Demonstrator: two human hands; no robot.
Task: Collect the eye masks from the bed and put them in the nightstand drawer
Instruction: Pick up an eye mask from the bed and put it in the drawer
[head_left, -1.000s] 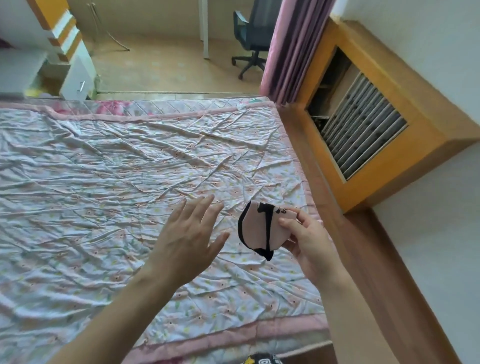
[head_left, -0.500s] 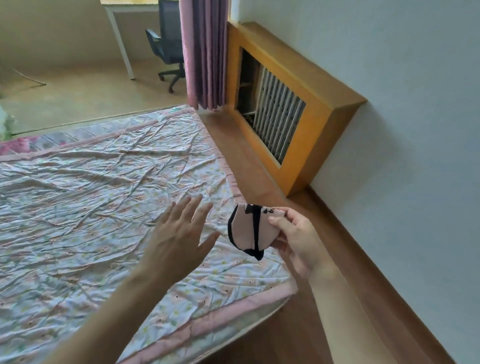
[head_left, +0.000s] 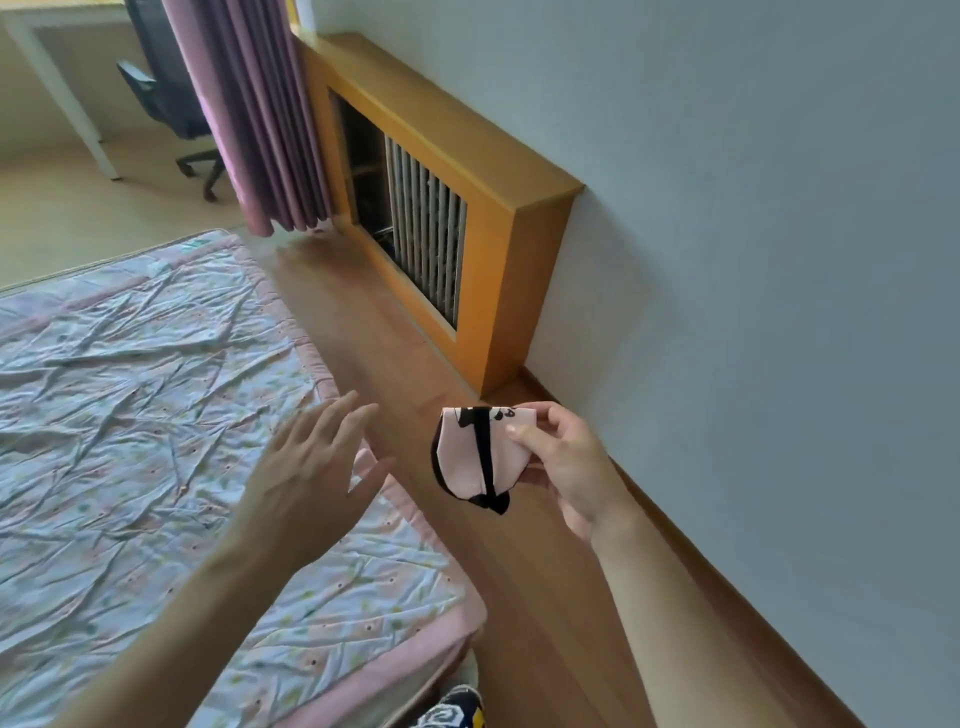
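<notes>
Head view, first voice: which hand has the eye mask (head_left: 475, 457)?

Second voice: the right hand (head_left: 563, 460), at centre right of frame, thumb and fingers pinching the mask's right edge. It hangs leftward from the pinch, folded, long axis roughly vertical, pink with black trim. The left hand (head_left: 311, 467) is spread and empty, over the bed (head_left: 130, 389) edge.

A: Both forearms were bare from wrist to frame edge, no sleeve visible. The left hand (head_left: 311, 467) and right hand (head_left: 566, 467) carried no rings, watch or gloves.

B: Nails?

A: Short and unpainted on the right hand's thumb. Below the right hand, at the bottom edge, was a patterned black, white and yellow item, perhaps footwear; too cropped to tell.
</notes>
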